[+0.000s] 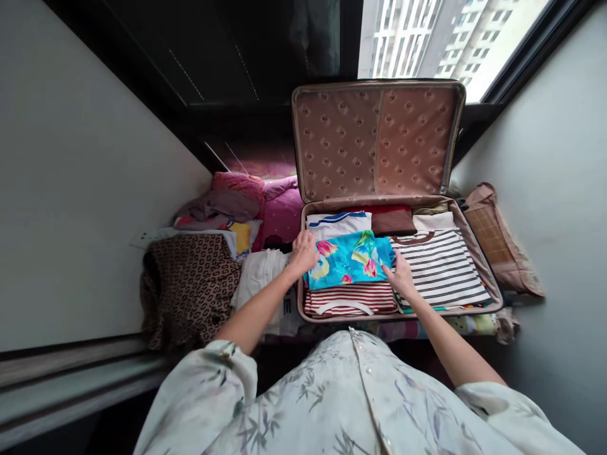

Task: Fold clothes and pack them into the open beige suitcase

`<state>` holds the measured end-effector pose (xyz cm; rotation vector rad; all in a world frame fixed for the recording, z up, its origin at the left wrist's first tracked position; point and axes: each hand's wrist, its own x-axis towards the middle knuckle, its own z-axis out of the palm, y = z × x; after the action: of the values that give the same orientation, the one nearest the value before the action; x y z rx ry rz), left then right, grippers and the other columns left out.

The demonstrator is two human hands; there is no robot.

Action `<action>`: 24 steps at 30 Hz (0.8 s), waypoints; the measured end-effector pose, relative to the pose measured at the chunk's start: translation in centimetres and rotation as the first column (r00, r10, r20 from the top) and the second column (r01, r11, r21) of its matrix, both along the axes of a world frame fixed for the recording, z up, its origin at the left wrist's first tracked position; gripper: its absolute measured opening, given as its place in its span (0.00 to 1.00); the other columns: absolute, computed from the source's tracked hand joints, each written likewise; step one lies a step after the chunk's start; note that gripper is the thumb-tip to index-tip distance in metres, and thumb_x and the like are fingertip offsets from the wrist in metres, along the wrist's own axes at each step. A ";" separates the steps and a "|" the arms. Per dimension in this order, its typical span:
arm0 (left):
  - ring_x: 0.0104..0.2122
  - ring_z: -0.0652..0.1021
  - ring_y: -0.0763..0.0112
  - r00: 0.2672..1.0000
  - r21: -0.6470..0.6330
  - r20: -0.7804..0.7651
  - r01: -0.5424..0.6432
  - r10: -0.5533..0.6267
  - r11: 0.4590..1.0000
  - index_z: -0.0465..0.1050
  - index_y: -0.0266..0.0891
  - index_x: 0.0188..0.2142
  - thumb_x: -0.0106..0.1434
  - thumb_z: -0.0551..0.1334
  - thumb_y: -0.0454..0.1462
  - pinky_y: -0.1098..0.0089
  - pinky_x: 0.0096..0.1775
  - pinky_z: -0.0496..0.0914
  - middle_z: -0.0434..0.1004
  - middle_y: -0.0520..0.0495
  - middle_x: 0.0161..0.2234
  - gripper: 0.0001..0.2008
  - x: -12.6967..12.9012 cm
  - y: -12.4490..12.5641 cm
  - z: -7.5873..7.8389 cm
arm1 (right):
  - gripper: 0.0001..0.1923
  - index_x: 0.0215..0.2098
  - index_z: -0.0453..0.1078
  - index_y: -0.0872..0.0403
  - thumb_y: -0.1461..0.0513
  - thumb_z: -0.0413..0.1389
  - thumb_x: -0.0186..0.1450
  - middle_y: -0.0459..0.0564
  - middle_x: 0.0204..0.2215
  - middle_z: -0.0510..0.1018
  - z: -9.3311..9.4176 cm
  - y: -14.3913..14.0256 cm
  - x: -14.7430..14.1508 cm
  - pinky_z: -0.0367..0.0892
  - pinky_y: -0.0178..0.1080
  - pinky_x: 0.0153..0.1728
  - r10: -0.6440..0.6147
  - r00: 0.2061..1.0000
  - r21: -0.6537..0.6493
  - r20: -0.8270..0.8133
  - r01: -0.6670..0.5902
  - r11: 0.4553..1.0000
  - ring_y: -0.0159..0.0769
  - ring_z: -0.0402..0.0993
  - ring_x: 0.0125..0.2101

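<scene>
A folded blue floral garment (pixel 348 260) lies over other clothes in the left half of an open suitcase (pixel 488 278). My left hand (pixel 304 253) grips its left edge with curled fingers. At the garment's right end, my right hand (pixel 401 275) pinches the edge between thumb and fingers. Below it is a folded red-and-white striped shirt (pixel 351 298); above it, a white garment with blue trim (pixel 337 222). To the right of my right hand sits a folded black-and-white striped shirt (pixel 441 268). A brown folded garment (pixel 392 221) rests near the hinge side.
The suitcase's raised lid (pixel 374 142) leans toward the window (pixel 412 38). Left of the case are a brown patterned garment (pixel 190 284), white clothes (pixel 258 275) and pink bedding (pixel 282 212). A brown cushion-like bundle (pixel 502 243) lies against the right wall.
</scene>
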<state>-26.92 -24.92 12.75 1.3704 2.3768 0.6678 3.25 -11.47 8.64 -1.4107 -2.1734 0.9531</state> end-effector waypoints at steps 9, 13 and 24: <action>0.70 0.33 0.20 0.993 -0.315 -0.082 0.058 -0.088 0.947 0.46 0.53 0.75 0.66 0.62 0.53 0.18 0.57 0.44 0.27 0.37 0.76 0.42 9.9 -2.8 -7.3 | 0.34 0.71 0.59 0.42 0.46 0.52 0.70 0.62 0.73 0.51 -3.4 -1.6 -4.6 0.57 0.67 0.57 0.180 0.908 0.454 0.379 -0.352 0.818 0.70 0.46 0.69; 0.70 0.32 0.23 0.995 -0.348 -0.080 0.022 -0.053 0.937 0.45 0.58 0.74 0.66 0.60 0.58 0.19 0.59 0.42 0.26 0.42 0.76 0.42 10.6 -2.7 -9.5 | 0.31 0.70 0.61 0.42 0.47 0.50 0.71 0.62 0.73 0.52 -8.0 -2.5 -5.2 0.50 0.69 0.60 0.189 0.854 0.378 0.485 -0.400 0.835 0.69 0.42 0.70; 0.69 0.60 0.49 0.995 0.295 0.092 -0.068 0.042 0.953 0.70 0.39 0.64 0.70 0.60 0.47 0.50 0.67 0.59 0.58 0.34 0.69 0.27 6.1 -9.5 -9.5 | 0.30 0.68 0.65 0.48 0.48 0.44 0.73 0.65 0.70 0.56 -7.9 -2.2 -4.5 0.54 0.72 0.57 0.202 0.835 0.314 0.511 -0.401 0.861 0.69 0.46 0.69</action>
<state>-20.78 -34.42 3.26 1.3612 2.3239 1.1163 -1.24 -13.69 0.71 -1.1781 -2.8104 0.2041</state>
